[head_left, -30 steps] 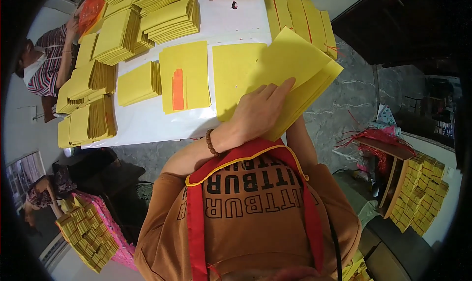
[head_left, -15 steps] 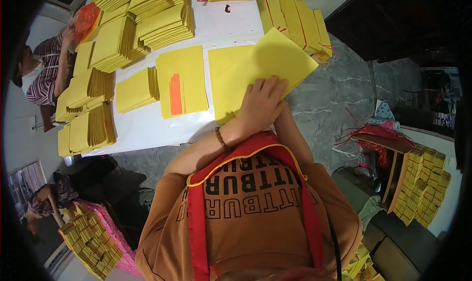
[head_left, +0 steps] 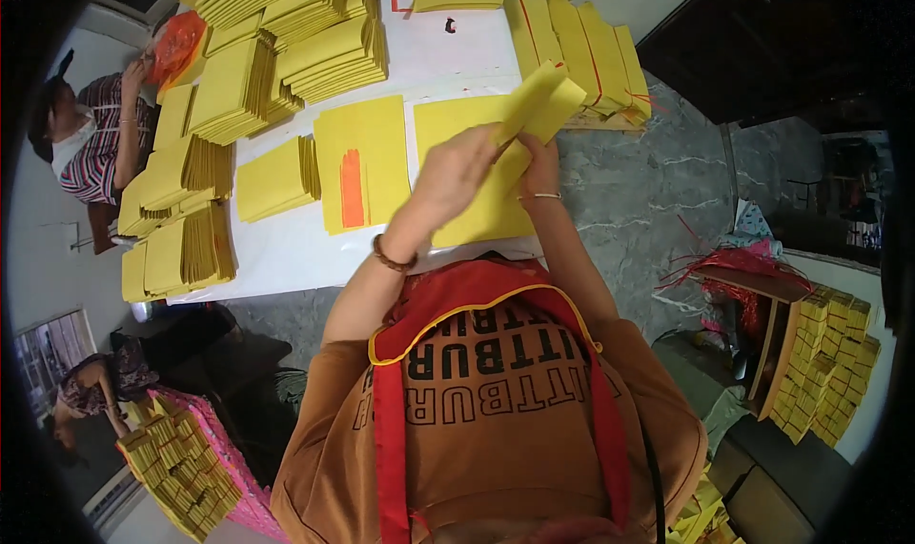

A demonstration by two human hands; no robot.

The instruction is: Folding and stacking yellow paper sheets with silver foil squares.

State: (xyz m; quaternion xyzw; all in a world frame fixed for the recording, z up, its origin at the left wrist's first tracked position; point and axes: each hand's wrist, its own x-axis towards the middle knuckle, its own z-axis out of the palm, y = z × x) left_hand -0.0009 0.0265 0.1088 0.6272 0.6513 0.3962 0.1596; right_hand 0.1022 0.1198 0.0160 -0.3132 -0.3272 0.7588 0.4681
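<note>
A yellow paper sheet [head_left: 551,106] is lifted and bent over on itself, tilted up to the right. My left hand [head_left: 462,171], slightly blurred, grips its lower left edge with the fingers closed. On the other side my right hand [head_left: 541,166] pinches the same sheet from below, its fingertips partly hidden behind the paper. Under both hands lies a flat stack of yellow paper [head_left: 448,115] at the table's front right. To its left rests a yellow sheet [head_left: 386,153] with an orange-red strip [head_left: 352,187] on it, beside a small folded yellow bundle [head_left: 276,177].
Several piles of folded yellow paper [head_left: 229,87] cover the left of the white table [head_left: 457,58]. Red-tied yellow bundles [head_left: 581,53] stand at the far right edge. A person [head_left: 105,134] handles a red plastic bag [head_left: 176,49] at the far left. Stacked bundles [head_left: 824,353] sit on the right.
The sheet, flat and slanted across the stack before, is now raised and bent over. My left hand has moved left off its surface to its edge; my right hand has come into view.
</note>
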